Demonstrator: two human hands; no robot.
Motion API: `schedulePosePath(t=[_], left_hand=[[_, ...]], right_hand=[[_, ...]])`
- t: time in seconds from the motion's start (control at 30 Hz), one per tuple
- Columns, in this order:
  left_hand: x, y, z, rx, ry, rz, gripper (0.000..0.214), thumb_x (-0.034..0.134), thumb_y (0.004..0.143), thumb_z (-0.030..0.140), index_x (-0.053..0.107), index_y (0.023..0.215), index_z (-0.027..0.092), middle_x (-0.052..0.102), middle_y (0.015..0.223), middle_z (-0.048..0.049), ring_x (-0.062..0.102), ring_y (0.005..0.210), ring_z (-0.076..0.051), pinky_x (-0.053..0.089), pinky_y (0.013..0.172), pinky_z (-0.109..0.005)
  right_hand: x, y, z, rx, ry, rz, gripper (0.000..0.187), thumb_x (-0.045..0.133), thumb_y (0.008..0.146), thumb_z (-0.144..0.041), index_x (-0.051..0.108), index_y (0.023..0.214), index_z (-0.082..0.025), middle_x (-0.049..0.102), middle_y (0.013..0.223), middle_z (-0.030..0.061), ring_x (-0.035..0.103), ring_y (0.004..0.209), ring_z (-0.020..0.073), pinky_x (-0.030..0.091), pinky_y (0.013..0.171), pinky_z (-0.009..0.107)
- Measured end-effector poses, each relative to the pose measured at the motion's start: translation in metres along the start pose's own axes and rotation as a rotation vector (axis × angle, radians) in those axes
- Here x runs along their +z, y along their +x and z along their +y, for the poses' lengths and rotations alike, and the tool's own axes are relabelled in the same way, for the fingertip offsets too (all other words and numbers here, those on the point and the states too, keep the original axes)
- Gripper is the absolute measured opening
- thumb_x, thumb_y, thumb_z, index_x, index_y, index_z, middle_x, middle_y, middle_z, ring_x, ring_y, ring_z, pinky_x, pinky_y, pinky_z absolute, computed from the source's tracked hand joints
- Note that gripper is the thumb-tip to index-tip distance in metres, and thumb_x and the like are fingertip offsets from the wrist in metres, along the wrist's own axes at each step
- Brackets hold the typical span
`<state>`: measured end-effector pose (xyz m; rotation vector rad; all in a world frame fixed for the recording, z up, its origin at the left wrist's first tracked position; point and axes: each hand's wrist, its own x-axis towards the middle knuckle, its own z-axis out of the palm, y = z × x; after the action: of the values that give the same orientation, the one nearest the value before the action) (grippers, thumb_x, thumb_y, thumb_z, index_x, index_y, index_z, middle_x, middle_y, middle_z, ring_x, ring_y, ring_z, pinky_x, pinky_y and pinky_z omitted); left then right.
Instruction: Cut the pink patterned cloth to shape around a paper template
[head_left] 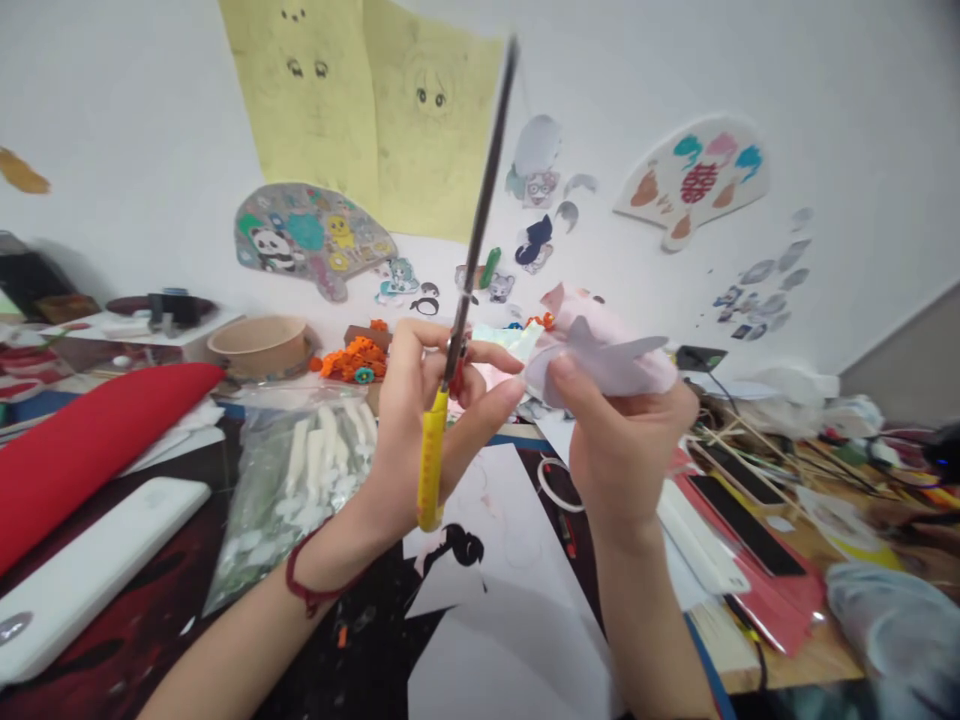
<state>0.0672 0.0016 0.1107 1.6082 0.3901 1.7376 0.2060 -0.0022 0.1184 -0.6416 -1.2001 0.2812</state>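
Observation:
My left hand (420, 410), a dark red cord bracelet at its wrist, is closed around yellow-handled scissors (431, 455), seen nearly edge-on. Their long metal blade points up past my fingers, and a bit of red shows by the pivot. Its thumb and index fingertips come together at the left edge of a pale paper cut-out (600, 365); whether they touch it I cannot tell. My right hand (626, 450) grips this cut-out, thumb on the near side. Below lie white paper sheets (517, 630) and a black-and-white cut-out figure (457, 547).
Left of my hands are a clear bag of white pieces (315, 460), a white case (97, 570) and a red object (97, 450). Behind stand a round tan container (259, 345) and orange decorations (356, 358). At right are a red packet (780, 600) and wooden sticks (750, 450).

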Motion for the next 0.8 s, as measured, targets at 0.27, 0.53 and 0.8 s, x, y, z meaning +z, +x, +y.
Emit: schedulePosePath(t=[0.27, 0.53, 0.8], left_hand=[[-0.005, 0.006, 0.006, 0.024, 0.046, 0.129, 0.043, 0.088, 0.078, 0.023, 0.049, 0.097, 0.022, 0.067, 0.080, 0.0026, 0.058, 0.063, -0.010, 0.042, 0.055, -0.028], [-0.010, 0.002, 0.005, 0.078, 0.187, 0.099, 0.047, 0.089, 0.077, 0.021, 0.048, 0.099, 0.025, 0.069, 0.084, 0.0035, 0.063, 0.075, -0.013, 0.046, 0.064, -0.031], [-0.011, -0.001, 0.006, 0.106, 0.240, 0.078, 0.044, 0.088, 0.079, 0.022, 0.050, 0.102, 0.026, 0.068, 0.085, 0.0034, 0.060, 0.071, -0.013, 0.045, 0.065, -0.031]], right_hand=[[0.008, -0.012, 0.008, 0.119, 0.040, -0.103, 0.015, 0.084, 0.080, -0.031, 0.081, 0.094, -0.033, 0.082, 0.096, 0.0020, 0.079, 0.094, 0.0253, 0.068, 0.086, 0.048], [0.004, -0.007, 0.009, 0.116, 0.054, -0.075, 0.012, 0.089, 0.074, -0.030, 0.081, 0.083, -0.031, 0.079, 0.082, -0.0004, 0.076, 0.080, 0.0216, 0.068, 0.074, 0.042], [0.001, -0.005, 0.000, 0.132, -0.035, -0.080, 0.015, 0.091, 0.071, -0.028, 0.076, 0.072, -0.025, 0.075, 0.073, 0.0031, 0.069, 0.065, 0.0207, 0.063, 0.055, 0.039]])
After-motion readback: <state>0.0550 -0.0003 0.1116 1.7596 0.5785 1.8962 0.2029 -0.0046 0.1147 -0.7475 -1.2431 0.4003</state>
